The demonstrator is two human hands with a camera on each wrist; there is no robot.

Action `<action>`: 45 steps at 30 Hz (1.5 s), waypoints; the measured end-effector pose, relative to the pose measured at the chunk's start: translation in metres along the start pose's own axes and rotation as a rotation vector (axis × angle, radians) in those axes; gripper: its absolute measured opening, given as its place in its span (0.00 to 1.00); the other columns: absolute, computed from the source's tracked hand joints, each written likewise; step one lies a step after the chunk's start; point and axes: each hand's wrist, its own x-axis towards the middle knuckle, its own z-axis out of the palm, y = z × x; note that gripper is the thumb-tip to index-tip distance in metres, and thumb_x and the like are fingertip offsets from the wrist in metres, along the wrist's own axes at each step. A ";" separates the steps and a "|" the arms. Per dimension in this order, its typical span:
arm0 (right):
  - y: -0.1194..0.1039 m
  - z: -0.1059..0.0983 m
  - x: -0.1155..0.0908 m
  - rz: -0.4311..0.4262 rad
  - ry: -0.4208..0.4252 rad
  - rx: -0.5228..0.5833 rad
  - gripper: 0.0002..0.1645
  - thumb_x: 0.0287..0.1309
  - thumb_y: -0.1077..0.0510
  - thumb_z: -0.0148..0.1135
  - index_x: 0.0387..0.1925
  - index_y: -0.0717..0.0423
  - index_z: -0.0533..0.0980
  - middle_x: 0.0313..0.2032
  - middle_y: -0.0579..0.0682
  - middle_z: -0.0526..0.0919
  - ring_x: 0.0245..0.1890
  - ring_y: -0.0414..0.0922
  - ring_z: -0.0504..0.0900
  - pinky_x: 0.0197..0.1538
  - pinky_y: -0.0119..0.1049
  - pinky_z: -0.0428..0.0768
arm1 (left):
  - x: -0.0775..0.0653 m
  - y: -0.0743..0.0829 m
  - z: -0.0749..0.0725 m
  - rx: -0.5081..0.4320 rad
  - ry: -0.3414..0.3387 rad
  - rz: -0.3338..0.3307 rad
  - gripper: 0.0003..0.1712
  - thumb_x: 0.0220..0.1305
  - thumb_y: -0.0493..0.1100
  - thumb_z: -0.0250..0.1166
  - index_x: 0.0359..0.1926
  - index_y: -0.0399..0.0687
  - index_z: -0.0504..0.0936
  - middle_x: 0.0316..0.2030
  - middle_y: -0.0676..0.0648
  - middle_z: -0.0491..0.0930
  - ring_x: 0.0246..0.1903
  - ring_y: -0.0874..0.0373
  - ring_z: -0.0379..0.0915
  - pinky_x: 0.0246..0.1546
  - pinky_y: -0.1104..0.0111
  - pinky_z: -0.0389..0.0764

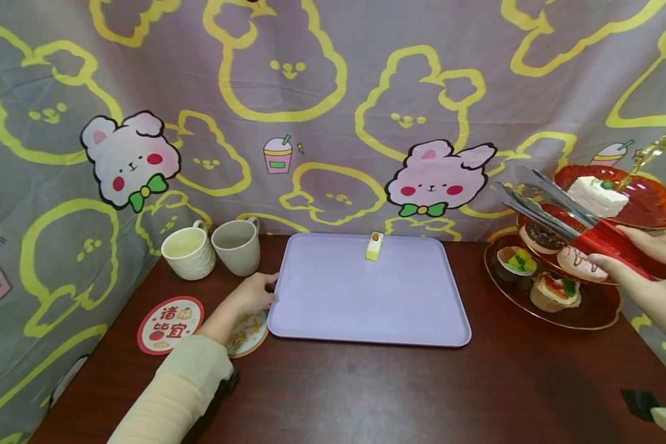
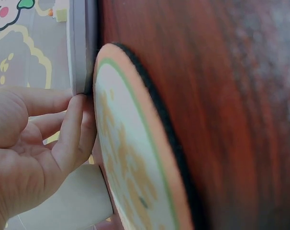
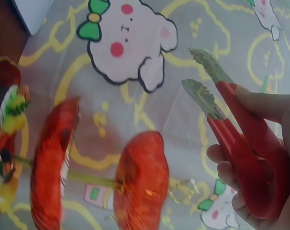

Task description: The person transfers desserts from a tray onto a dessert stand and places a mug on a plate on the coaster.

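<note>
My left hand (image 1: 250,295) is at the left edge of a lavender tray (image 1: 361,302) that lies flat on the table. In the left wrist view, the thumb and fingers pinch the tray's rim (image 2: 81,52). On the far right, my right hand (image 1: 657,290) grips red-handled metal tongs (image 1: 607,243), raised in front of a tiered stand (image 1: 657,200) of amber-red plates. The right wrist view shows the tongs' scalloped metal tips apart with nothing between them. A white piece of cake (image 1: 596,196) sits on the top plate; donuts (image 1: 583,262) and cupcakes (image 1: 555,293) fill the lower ones.
A small yellow-and-white block (image 1: 374,246) lies at the tray's back edge. Two mugs, one cream (image 1: 189,253) and one grey (image 1: 237,246), stand at the back left. Nearer lie a red-rimmed round coaster (image 1: 171,325) and a second coaster (image 1: 251,336), partly under my left arm. A patterned curtain hangs behind.
</note>
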 end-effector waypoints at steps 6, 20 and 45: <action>-0.014 0.013 0.003 0.012 -0.162 -0.112 0.45 0.58 0.34 0.70 0.58 0.69 0.79 0.49 0.75 0.79 0.43 0.71 0.74 0.37 0.40 0.71 | 0.001 -0.001 0.001 -0.005 0.006 0.011 0.36 0.59 0.27 0.62 0.70 0.25 0.67 0.46 0.31 0.81 0.22 0.59 0.74 0.27 0.70 0.79; -0.027 0.089 -0.003 -0.056 -0.461 -0.093 0.42 0.56 0.32 0.69 0.58 0.61 0.81 0.54 0.70 0.81 0.45 0.69 0.80 0.39 0.65 0.75 | 0.001 -0.002 0.002 -0.001 0.009 -0.004 0.36 0.60 0.27 0.62 0.70 0.26 0.67 0.47 0.32 0.81 0.23 0.59 0.74 0.28 0.70 0.78; -0.057 0.176 -0.018 -0.054 -0.723 -0.032 0.33 0.62 0.44 0.69 0.47 0.74 0.76 0.29 0.59 0.81 0.26 0.52 0.77 0.30 0.48 0.76 | 0.000 -0.001 0.002 0.000 0.004 -0.006 0.36 0.60 0.27 0.62 0.71 0.26 0.67 0.49 0.32 0.80 0.27 0.56 0.77 0.30 0.68 0.81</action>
